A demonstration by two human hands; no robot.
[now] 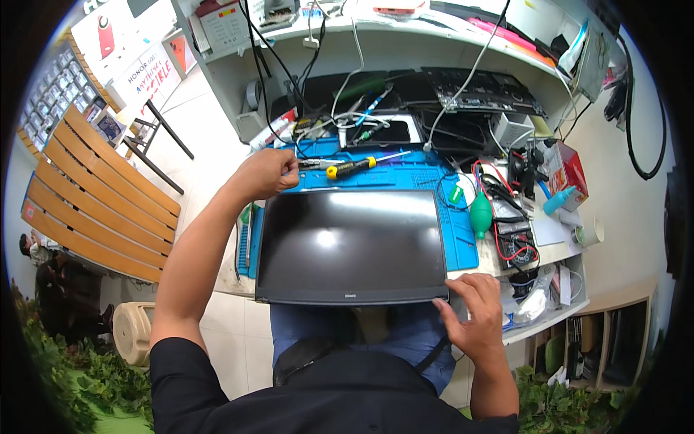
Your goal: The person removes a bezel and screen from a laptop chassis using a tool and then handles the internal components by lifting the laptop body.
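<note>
A black laptop display panel (pixel 350 246) lies across the blue mat, its lower edge reaching over the desk's front edge above my lap. Near the panel's upper left corner is my left hand (pixel 269 173), with its fingers curled closed. Whatever it may hold is hidden. At the lower right corner, my right hand (pixel 473 311) has its thumb and forefinger tips by the edge, fingers apart. Just beyond the panel lies a yellow and black screwdriver (pixel 350 168), pointing right. A silver and black slim tool (pixel 320 164) lies near my left knuckles.
The blue work mat (pixel 463 246) covers the desk middle. To the right are a green air blower (pixel 481 215), a multimeter (pixel 517 248) with red leads and a teal bottle (pixel 559 200). Cables hang from the shelf (pixel 434 25). A slatted wooden bench (pixel 105 199) stands left.
</note>
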